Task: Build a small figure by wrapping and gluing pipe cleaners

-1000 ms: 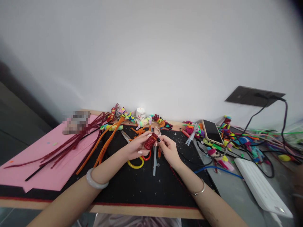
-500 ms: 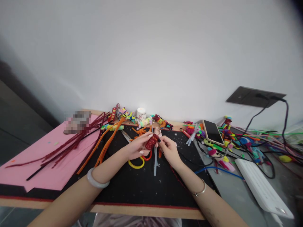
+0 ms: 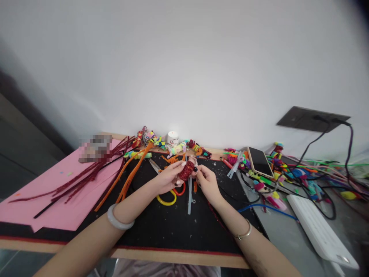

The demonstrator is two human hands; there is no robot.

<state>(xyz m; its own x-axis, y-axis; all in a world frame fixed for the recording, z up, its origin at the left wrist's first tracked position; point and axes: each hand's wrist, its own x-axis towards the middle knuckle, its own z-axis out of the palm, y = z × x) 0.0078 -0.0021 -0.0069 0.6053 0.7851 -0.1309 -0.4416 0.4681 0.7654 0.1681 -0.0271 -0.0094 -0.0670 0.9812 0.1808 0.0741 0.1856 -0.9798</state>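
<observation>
A dark red, glittery coil of wound pipe cleaner [image 3: 186, 171] is held above the black mat [image 3: 161, 234]. My left hand [image 3: 170, 177] grips it from the left, fingers closed around its side. At its right end my right hand [image 3: 205, 179] pinches with thumb and forefinger; what lies between those fingertips is too small to make out. Beneath the hands lie scissors [image 3: 166, 199] with yellow and red handles, and a translucent glue stick [image 3: 189, 198]. A thin dark red strand [image 3: 215, 213] runs over the mat beside my right forearm.
Pink sheets [image 3: 25, 192] with dark red pipe cleaners [image 3: 86, 173] lie at left, orange ones [image 3: 131, 175] beside them. Small colourful figures and a white cup [image 3: 173, 138] line the back. A phone [image 3: 260, 161], cables and a white power strip [image 3: 319, 227] occupy the right.
The red coil has tilted slightly and shifted a little right in my left hand. My right fingertips have moved slightly along its right end. The view has shifted very slightly.
</observation>
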